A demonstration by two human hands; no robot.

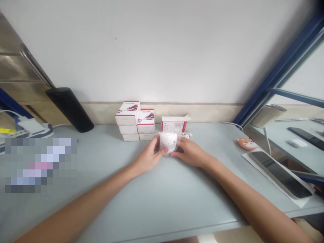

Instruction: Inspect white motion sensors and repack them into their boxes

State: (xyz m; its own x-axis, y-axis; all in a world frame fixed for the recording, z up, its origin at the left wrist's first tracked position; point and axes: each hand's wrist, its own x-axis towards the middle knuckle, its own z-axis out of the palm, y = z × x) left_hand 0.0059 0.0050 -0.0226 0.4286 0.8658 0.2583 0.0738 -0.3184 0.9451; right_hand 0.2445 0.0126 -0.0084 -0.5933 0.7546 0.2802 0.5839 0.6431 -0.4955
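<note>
Between my two hands is a small white rounded object [168, 141] in clear plastic wrap; its exact kind I cannot make out. My left hand [150, 156] grips its left side, thumb across the front. From the right, the fingers of my right hand [190, 152] close on the wrap's edge. Just behind stands a white and red carton [174, 123] with a flap raised at its right end. A small white item with dark marks [186, 135] shows partly behind my right hand.
Several white and red boxes [128, 119] are stacked by the wall, left of my hands. Further left stands a black cylinder [71, 109] near a power strip [43, 130]. At right lie an orange animal-faced item [246, 143] and a phone [280, 173] on white paper. A blurred patch covers the left.
</note>
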